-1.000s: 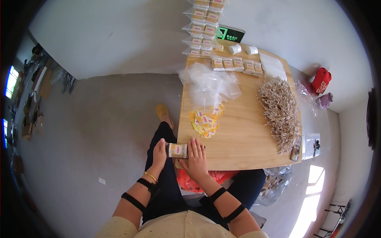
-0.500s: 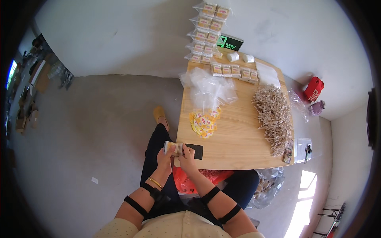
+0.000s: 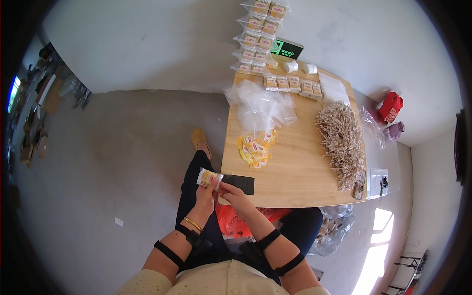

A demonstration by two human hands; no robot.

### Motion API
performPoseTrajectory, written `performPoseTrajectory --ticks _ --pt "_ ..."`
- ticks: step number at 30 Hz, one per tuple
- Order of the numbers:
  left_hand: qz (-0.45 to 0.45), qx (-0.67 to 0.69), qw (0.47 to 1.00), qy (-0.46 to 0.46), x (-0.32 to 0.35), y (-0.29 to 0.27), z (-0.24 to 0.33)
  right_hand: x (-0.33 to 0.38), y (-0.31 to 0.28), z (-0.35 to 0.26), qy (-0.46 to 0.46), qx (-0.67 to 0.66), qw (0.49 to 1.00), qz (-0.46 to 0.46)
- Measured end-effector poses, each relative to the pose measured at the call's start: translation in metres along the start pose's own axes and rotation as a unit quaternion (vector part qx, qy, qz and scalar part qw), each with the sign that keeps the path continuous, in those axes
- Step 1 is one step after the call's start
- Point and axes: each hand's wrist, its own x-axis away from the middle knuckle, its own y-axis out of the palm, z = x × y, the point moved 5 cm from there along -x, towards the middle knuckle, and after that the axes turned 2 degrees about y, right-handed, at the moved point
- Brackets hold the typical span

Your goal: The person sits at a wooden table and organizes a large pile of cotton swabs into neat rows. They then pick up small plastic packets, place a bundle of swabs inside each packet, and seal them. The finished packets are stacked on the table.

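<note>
My left hand [image 3: 205,195] grips a small clear pack of cotton swabs [image 3: 208,177] with a yellow-and-white label, thumb across its face, off the table's near left corner. My right hand [image 3: 233,195] is at the pack's right end, fingers stretched toward it; whether they touch it I cannot tell. Beside the right hand, a flat black rectangle [image 3: 240,184] lies on the wooden table [image 3: 295,172]. Farther in are a pile of yellow-and-white labels [image 3: 254,149] and a heap of clear plastic bags [image 3: 263,105].
Loose cotton swabs [image 3: 339,142] form a long heap on the right. At the back stand stacked bagged packs [image 3: 254,39], a row of packs [image 3: 282,83], white rolls [image 3: 291,66] and a green-lit sign [image 3: 287,49]. A red plastic bag [image 3: 233,221] is below the front edge.
The swab pack has shifted slightly left and up in my left hand, tilting. My right fingers have loosened from its right end and straightened.
</note>
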Motion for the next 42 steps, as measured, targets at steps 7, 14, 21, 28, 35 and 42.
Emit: performPoseTrajectory --ticks 7,14,21,28,35,42 --pt "-0.002 -0.072 0.997 -0.039 0.003 0.001 0.015 -0.026 -0.016 0.000 -0.058 0.144 0.983 0.101" --pt "0.022 -0.046 0.998 0.049 0.022 -0.002 0.071 -0.039 0.036 -0.031 -0.111 0.183 0.971 0.105" --pt "-0.036 -0.048 0.995 0.085 0.056 0.038 0.122 0.004 0.058 -0.097 -0.219 0.153 0.959 0.090" --pt "-0.148 -0.023 0.988 0.028 0.078 0.099 0.111 0.054 0.012 -0.126 -0.251 0.103 0.961 0.060" --pt "-0.203 0.041 0.978 -0.009 0.095 0.145 0.083 0.105 -0.009 -0.149 -0.320 0.179 0.915 0.167" --pt "-0.321 -0.236 0.910 0.113 0.099 0.165 0.097 0.156 -0.053 -0.181 -0.364 0.231 0.889 0.157"
